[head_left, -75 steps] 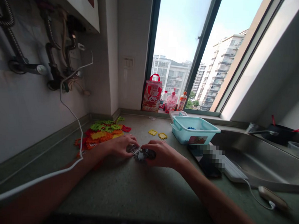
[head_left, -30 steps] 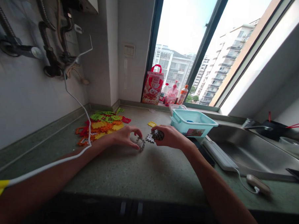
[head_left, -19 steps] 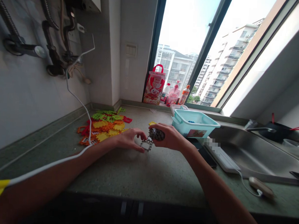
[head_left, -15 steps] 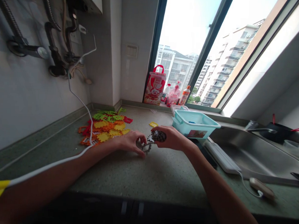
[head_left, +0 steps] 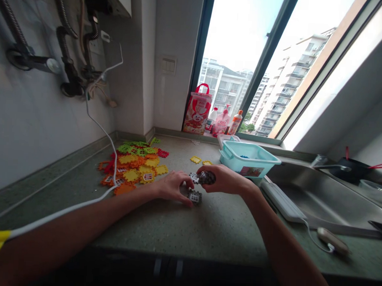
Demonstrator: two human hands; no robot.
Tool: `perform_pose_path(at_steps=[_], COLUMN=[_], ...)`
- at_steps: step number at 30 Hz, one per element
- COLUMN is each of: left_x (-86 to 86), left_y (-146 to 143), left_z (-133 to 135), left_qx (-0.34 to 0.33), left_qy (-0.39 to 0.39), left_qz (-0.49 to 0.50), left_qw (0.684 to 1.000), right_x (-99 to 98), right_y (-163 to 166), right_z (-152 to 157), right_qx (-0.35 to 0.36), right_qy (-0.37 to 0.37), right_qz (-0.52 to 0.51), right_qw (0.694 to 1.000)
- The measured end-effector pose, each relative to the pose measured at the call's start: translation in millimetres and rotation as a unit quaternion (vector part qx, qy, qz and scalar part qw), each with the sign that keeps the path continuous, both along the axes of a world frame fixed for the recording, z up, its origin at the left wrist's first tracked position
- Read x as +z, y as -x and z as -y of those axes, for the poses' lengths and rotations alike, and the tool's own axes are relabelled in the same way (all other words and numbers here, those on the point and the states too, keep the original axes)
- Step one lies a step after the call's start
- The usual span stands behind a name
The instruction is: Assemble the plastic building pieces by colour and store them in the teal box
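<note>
My right hand (head_left: 225,178) is closed around a stack of grey building tiles (head_left: 207,178) with notched edges. At the stack's left end, a grey tile with a white window grid (head_left: 194,177) sticks out close to my left fingertips. My left hand (head_left: 174,186) has its thumb and fingers spread apart. By its thumb tip is another grey window tile (head_left: 195,197), low over the counter; whether it rests flat there I cannot tell. My palm and fingers hide part of the stack.
A pile of orange, yellow, red and green tiles (head_left: 132,175) lies left on the counter (head_left: 162,230). Yellow tiles (head_left: 195,159) lie behind my hands. Right are a light-blue bin (head_left: 251,166), a white power strip (head_left: 283,201) and a sink (head_left: 331,195). A white cable (head_left: 80,205) crosses my left arm.
My left fingers have spread wider and shifted slightly right. The grey tile by my left thumb has moved right and now shows its window face. A second yellow tile has come into view behind my right hand.
</note>
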State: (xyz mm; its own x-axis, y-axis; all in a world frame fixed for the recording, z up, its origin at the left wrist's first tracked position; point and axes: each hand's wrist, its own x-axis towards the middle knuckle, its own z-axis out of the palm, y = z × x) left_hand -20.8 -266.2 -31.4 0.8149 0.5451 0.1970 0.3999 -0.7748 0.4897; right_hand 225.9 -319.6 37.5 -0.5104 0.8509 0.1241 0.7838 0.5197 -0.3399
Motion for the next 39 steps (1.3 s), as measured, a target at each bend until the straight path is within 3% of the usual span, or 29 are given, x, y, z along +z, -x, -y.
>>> perform_pose_path(at_steps=[4,8,12,20,26,30,34,39], left_x=[-2.2,-3.5,-4.5,13.0,1.0,-1.3,5.9,13.6], left_y=[-0.6,5.7,10.2,27.0,13.3,9.8,24.7,40.3], left_z=[-2.6,-14.0,-22.6,-22.3,-17.7,-20.8,-27.5,-30.9], left_qx=[-0.004,0.009,0.018,0.037,0.027,0.017,0.009,-0.001], left_qy=[-0.049,-0.177,-0.221,-0.168,-0.090,-0.121,-0.152,-0.159], left_qz=[0.019,-0.023,-0.071,-0.043,-0.002,-0.024,-0.062,-0.069], left_qw=[0.999,0.984,0.972,0.984,0.996,0.992,0.986,0.985], right_x=[1.7,-15.1,-29.4,-27.5,-15.5,-22.2,-30.5,-24.2], right_y=[5.4,23.7,37.0,30.8,16.4,29.6,43.3,48.6], right_z=[8.3,11.3,10.6,7.4,-2.6,-8.2,-15.0,-20.4], right_qx=[0.008,0.048,0.072,0.046,0.029,0.052,0.045,0.064], right_qy=[0.056,0.031,0.003,-0.019,-0.101,-0.086,-0.059,-0.011], right_qz=[0.037,0.060,0.050,0.083,0.007,0.029,0.088,0.126], right_qw=[0.998,0.997,0.996,0.995,0.994,0.995,0.993,0.990])
